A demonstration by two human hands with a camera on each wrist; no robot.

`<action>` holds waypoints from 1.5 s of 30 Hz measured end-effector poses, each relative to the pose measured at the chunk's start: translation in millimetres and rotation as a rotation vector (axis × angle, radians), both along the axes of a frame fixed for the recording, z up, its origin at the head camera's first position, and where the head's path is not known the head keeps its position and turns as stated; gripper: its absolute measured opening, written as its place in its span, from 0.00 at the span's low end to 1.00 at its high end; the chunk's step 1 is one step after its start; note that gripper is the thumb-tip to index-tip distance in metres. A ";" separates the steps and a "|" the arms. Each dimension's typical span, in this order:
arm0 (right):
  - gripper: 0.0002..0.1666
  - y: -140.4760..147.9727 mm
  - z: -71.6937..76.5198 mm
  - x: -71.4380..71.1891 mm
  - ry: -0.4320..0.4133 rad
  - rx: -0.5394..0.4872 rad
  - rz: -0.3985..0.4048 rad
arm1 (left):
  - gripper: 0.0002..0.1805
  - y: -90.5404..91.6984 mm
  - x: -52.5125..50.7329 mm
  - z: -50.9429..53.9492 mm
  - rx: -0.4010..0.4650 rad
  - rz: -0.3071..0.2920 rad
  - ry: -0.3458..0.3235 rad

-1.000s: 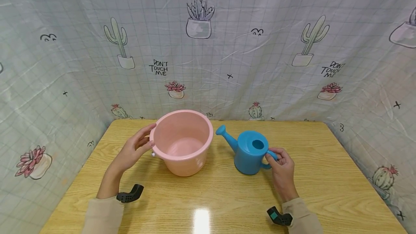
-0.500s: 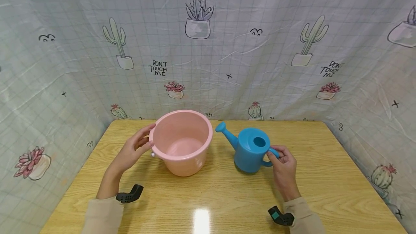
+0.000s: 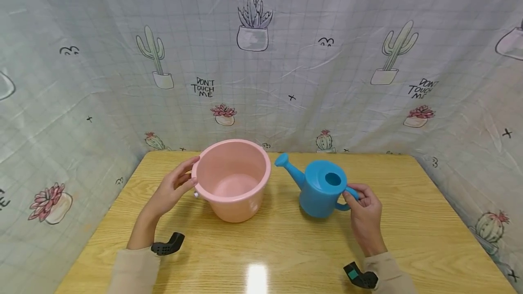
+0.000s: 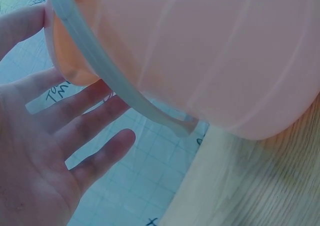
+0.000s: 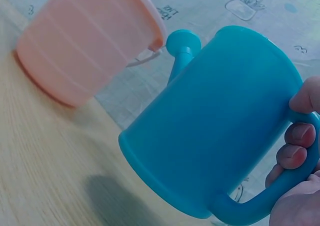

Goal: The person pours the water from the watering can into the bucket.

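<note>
Bucket (image 3: 235, 207), pink, upright on wooden table (image 3: 294, 253), toward far edge, nearer left edge; at its rim, left hand (image 3: 170, 190), fingers straight and spread, merely touching. Watering can (image 3: 318, 201), blue, just above the table, nearer right edge, spout (image 3: 294, 174) toward bucket; right hand (image 3: 367, 212) curled round its handle (image 5: 250, 210)

Tabletop (image 4: 230, 186): wood-grained, lower right.
Bucket (image 4: 210, 51): pink, pale lines along wall, base on tabletop.
Handle (image 4: 110, 73): pale, crosses bucket wall diagonally.
Left hand (image 4: 42, 141): palm visible, fingers spread, thumb touching bucket.
Cloth (image 4: 135, 181): gridded, behind left hand.
</note>
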State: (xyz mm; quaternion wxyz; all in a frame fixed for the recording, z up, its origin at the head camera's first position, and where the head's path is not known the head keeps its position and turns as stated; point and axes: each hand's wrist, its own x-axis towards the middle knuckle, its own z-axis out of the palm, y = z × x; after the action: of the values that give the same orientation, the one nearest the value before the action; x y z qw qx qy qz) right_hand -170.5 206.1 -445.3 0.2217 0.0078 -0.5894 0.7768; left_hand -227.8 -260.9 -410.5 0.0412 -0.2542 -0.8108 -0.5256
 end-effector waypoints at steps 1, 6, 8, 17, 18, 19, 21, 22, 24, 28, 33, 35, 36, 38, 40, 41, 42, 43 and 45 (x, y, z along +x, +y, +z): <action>0.08 0.4 0.8 0.4 0.010 -0.006 0.009 | 0.31 0.3 0.3 -0.3 0.004 0.000 -0.002; 0.08 1.5 3.8 0.3 0.036 -0.019 0.012 | 0.31 0.2 0.5 -1.4 0.015 -0.005 -0.005; 0.09 1.6 4.5 0.3 0.044 -0.022 0.008 | 0.31 0.0 0.5 -2.1 0.015 -0.005 -0.009; 0.10 2.2 8.2 0.3 0.122 -0.033 0.080 | 0.31 -0.4 0.5 -3.2 0.019 -0.007 -0.013; 0.11 2.1 8.6 0.4 0.130 -0.032 0.085 | 0.31 -0.5 0.3 -3.3 0.020 -0.008 -0.015; 0.11 2.0 9.0 0.6 0.136 -0.030 0.089 | 0.31 -0.7 0.1 -3.6 0.020 -0.009 -0.015; 0.11 1.7 9.7 0.9 0.147 -0.027 0.094 | 0.31 -1.0 -0.4 -4.1 0.019 -0.011 -0.013; 0.11 1.6 10.1 1.1 0.152 -0.027 0.097 | 0.31 -1.1 -0.6 -4.4 0.020 -0.011 -0.014; 0.10 1.3 10.9 1.5 0.163 -0.028 0.103 | 0.31 -1.4 -1.0 -4.9 0.019 -0.011 -0.011; 0.10 0.6 13.1 2.4 0.178 -0.031 0.113 | 0.31 -1.1 -0.7 -4.9 0.017 -0.004 -0.011; 0.10 -0.2 17.5 2.7 0.176 -0.019 0.116 | 0.31 0.3 0.0 -4.0 0.018 0.002 -0.018; 0.11 -0.6 19.4 2.5 0.175 -0.016 0.118 | 0.31 0.8 0.0 -3.9 0.020 0.001 -0.018; 0.11 -0.8 20.2 2.3 0.176 -0.015 0.120 | 0.31 0.9 0.0 -3.9 0.021 0.000 -0.018; 0.11 -1.3 21.8 1.9 0.178 -0.012 0.123 | 0.31 1.1 0.2 -3.7 0.022 0.000 -0.019; 0.10 -1.9 23.3 1.6 0.176 -0.005 0.124 | 0.31 1.2 0.3 -3.4 0.024 0.000 -0.021; 0.10 -2.2 24.0 1.6 0.172 -0.001 0.123 | 0.31 1.1 0.3 -3.4 0.024 0.001 -0.021; 0.10 -2.6 24.7 1.7 0.165 0.005 0.122 | 0.31 1.0 0.4 -3.6 0.022 0.002 -0.022; 0.10 -2.9 25.4 2.0 0.156 0.016 0.119 | 0.31 1.0 0.4 -3.6 0.019 0.003 -0.019; 0.09 -3.3 26.7 3.2 0.134 0.038 0.112 | 0.31 0.8 1.1 -4.3 0.012 0.008 -0.021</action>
State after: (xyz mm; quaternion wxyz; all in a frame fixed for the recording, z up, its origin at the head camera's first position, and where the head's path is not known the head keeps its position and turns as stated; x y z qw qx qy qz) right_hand -167.3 202.8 -418.6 0.2166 0.0969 -0.5864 0.7745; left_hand -226.7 -260.1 -414.8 0.0363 -0.2452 -0.8091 -0.5328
